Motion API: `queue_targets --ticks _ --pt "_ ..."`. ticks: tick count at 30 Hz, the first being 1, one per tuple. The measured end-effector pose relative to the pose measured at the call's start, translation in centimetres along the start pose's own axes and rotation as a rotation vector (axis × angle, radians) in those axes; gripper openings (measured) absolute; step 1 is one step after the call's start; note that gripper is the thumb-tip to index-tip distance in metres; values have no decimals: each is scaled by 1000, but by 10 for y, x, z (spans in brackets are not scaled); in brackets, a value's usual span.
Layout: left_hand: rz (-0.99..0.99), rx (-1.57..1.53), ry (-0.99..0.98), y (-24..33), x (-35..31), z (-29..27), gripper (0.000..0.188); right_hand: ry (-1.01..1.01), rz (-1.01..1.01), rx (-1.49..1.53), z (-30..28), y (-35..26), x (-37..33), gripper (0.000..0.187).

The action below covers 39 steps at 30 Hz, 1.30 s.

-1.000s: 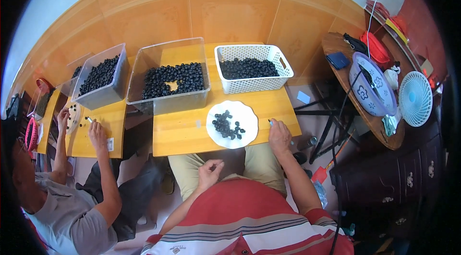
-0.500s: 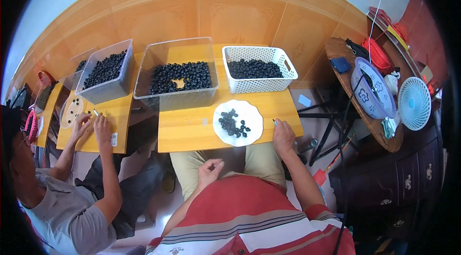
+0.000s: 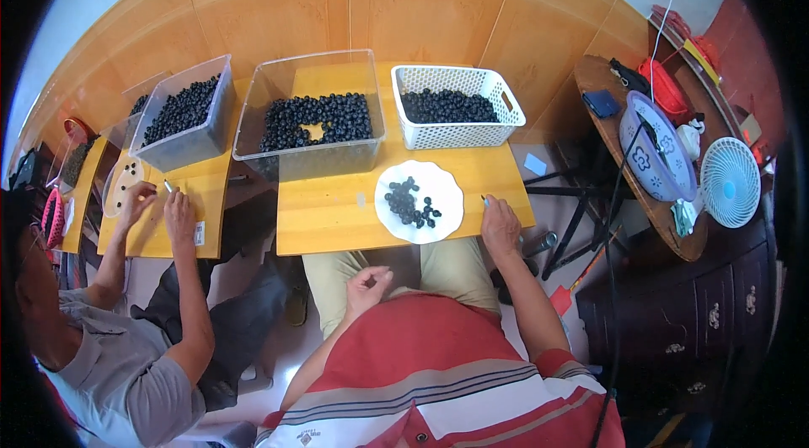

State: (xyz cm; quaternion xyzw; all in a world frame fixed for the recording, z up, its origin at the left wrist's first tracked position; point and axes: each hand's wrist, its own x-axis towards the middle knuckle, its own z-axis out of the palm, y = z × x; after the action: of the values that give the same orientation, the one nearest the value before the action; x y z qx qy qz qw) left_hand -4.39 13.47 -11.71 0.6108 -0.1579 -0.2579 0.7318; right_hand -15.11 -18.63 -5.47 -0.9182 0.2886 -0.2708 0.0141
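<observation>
On the table in front of me stands a white scalloped plate [image 3: 451,187] with small dark round pieces [image 3: 410,203] on it, like berries or beads. My right hand [image 3: 503,227] rests at the table's right front corner, closed round a slim pen-like tool [image 3: 485,200]; only its thin tip shows. Below the table edge, by my lap, my left hand [image 3: 366,289] is held with fingers curled and the thumb near the forefinger. Whatever lies in that pinch, if anything, is too small to see.
Behind the plate stand a clear plastic bin [image 3: 329,163] and a white perforated basket [image 3: 459,137], both holding dark round pieces. At left, a co-worker [image 3: 126,347] handles pieces beside another bin [image 3: 181,149]. A round side table [image 3: 615,161] at right carries a patterned basin [image 3: 649,163].
The table and containers sit slightly higher in view. My left hand's fingers have drawn into a tighter curl. My right hand has barely moved, its tool tip turned a little.
</observation>
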Motion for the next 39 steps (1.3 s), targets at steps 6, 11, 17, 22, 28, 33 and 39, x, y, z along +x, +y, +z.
queue_targets --ticks 6,11,17,22,28,33,39 --pt "-7 17 21 -2 2 4 12 29 -15 -14 -1 -1 3 23" --pt "25 28 -10 5 2 6 10 58 -34 2 0 0 4 23" --pt "312 461 -122 39 13 2 14 85 -56 18 0 2 2 23" --pt "733 724 -79 92 34 25 16 66 -40 14 -5 -1 1 23" --pt "828 865 -269 115 55 67 19 80 -33 115 -5 0 2 26" --pt "811 1033 -320 119 73 83 15 91 -25 121 0 3 1 28" --pt "739 1077 -359 120 82 89 19 119 -43 128 0 6 -1 27"
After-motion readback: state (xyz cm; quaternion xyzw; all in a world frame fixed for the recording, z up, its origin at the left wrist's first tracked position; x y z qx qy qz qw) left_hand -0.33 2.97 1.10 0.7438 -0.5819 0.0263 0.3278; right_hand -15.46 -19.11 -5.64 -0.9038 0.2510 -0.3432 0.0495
